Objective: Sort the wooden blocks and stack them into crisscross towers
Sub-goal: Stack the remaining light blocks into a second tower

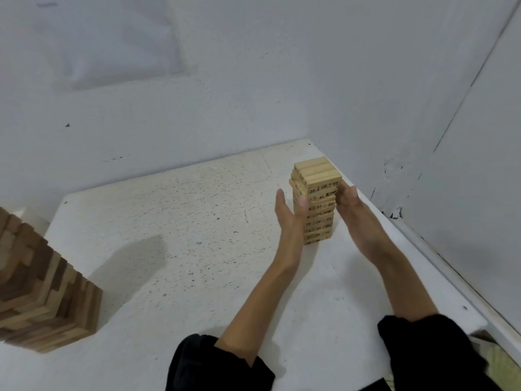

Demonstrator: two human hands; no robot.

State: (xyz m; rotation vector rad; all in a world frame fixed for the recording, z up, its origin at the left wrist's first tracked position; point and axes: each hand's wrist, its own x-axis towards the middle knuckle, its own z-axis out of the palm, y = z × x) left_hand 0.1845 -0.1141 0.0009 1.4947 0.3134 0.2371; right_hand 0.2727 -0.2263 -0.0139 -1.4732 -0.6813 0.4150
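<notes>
A tower of pale wooden blocks with printed numbers [317, 182] stands upright near the far right corner of the white table [183, 221]. Its layers cross each other. My left hand [290, 213] is flat against the tower's left side, fingers stretched upward. My right hand [349, 206] presses flat against its right side. Both palms face the tower and hold nothing. A second, larger tower of darker mixed-brown blocks [42, 286] stands at the table's near left edge, partly cut off by the frame.
White walls [253, 80] close in the table at the back and on the right, with the pale tower close to the corner. The table's right edge [423, 244] runs along the wall. Black sleeves [423, 354] cover my forearms at the bottom.
</notes>
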